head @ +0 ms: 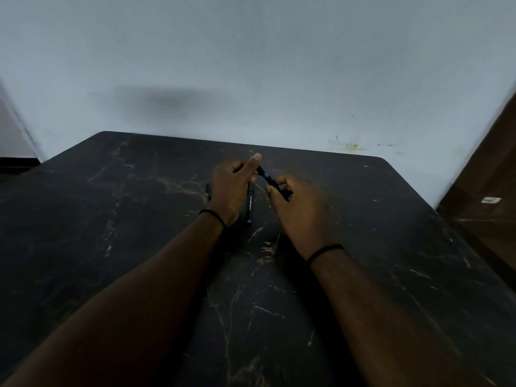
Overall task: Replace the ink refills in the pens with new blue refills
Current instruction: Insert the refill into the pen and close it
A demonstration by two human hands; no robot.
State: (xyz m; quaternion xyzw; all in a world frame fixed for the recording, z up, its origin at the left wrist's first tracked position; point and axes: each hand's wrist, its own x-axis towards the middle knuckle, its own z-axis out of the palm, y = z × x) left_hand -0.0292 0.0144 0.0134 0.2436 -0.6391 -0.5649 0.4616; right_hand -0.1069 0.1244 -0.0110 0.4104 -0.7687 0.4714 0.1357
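- Head view: you've got one dark pen lifted above the black marble-patterned table, out at the far middle, slanting between both hands.
- Your left hand pinches the pen's far end, thumb along the top; your right hand curls round its near end.
- A blue band shows mid-barrel, so I'd judge you're at the joint, unscrewing or closing; I can't tell which.
- A second pen lies on the table just under your left hand.
- No loose refill is visible, so most of the job looks undone.
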